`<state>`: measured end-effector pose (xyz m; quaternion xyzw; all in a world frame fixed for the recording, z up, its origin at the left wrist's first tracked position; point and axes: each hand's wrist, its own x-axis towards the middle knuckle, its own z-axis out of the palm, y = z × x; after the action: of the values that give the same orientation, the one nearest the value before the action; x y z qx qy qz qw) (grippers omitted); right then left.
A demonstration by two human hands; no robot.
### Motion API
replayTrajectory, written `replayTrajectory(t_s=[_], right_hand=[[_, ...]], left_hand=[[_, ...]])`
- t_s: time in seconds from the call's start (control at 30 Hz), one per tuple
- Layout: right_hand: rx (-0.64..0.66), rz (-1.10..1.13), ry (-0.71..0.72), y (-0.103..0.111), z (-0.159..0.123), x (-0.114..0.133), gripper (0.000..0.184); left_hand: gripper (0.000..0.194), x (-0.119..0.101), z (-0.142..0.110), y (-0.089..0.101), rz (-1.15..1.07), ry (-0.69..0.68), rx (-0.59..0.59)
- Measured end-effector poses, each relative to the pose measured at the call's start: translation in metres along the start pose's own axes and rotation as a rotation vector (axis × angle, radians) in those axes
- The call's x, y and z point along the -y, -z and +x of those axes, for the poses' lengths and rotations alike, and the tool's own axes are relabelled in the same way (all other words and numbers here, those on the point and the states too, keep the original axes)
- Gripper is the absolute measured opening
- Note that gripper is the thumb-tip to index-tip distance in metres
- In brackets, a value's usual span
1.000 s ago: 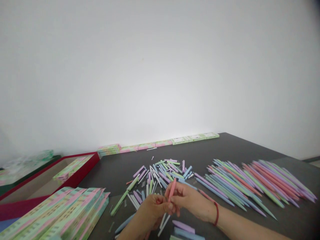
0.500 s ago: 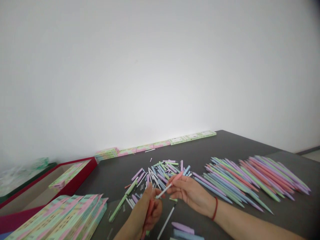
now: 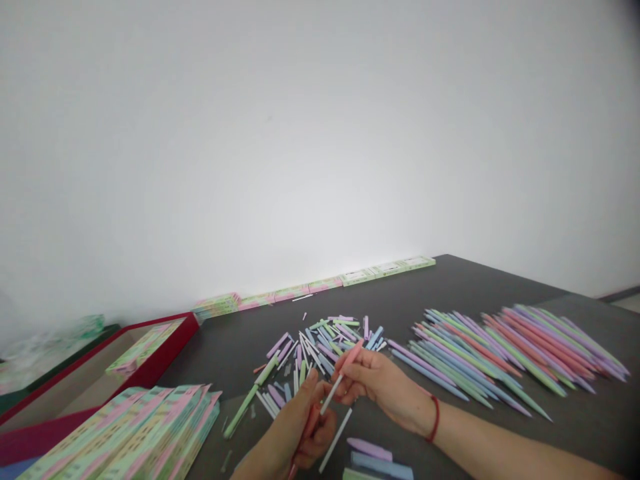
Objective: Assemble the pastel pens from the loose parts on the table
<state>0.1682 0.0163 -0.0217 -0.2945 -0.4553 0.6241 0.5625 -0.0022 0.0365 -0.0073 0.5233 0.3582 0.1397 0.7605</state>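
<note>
My right hand (image 3: 387,387) pinches a pink pen piece (image 3: 353,357) with a white refill (image 3: 331,396) sticking out of it, down and to the left. My left hand (image 3: 293,427) is closed around a pink pen barrel (image 3: 312,419), beside the refill's lower end. Fingers hide whether the refill enters that barrel. Just below the hands, a white rod (image 3: 335,440) lies slanted on the dark table (image 3: 400,300). Behind them spreads a loose heap of pen parts (image 3: 325,343) in purple, green, blue and white. A purple piece (image 3: 370,449) and a blue piece (image 3: 383,465) lie nearer me.
On the right, many pastel pens (image 3: 500,353) lie in slanting rows. Stacked printed boxes (image 3: 130,433) stand at the lower left, beside a red open box (image 3: 187,327) holding more of them. Flat boxes (image 3: 325,285) line the wall. Clear plastic (image 3: 55,347) sits far left.
The pink piece and refill have tilted steeper between my hands. My left hand has shifted slightly right and closer to my right hand. The whole view has moved a little.
</note>
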Motion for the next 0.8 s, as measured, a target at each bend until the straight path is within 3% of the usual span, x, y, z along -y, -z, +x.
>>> replayTrajectory(t_s=[0.37, 0.5, 0.6, 0.67, 0.8], right_hand=[[-0.023, -0.172, 0.002, -0.010, -0.007, -0.006, 0.020], [-0.046, -0.219, -0.007, -0.008, -0.006, -0.008, 0.017], [-0.055, -0.201, -0.028, -0.003, -0.004, -0.012, 0.019], [-0.065, -0.179, -0.039, 0.000, -0.003, -0.016, 0.019], [-0.072, -0.170, 0.016, 0.002, -0.003, -0.021, 0.016]], left_hand=[[0.065, 0.007, 0.004, 0.000, 0.207, 0.097, -0.064], [0.052, 0.006, 0.002, 0.002, 0.267, -0.009, -0.138], [0.027, 0.003, -0.003, -0.001, 0.330, -0.163, -0.206], [0.009, 0.001, -0.008, -0.005, 0.471, -0.304, -0.245], [0.011, 0.001, -0.011, -0.011, 0.831, -0.440, -0.287]])
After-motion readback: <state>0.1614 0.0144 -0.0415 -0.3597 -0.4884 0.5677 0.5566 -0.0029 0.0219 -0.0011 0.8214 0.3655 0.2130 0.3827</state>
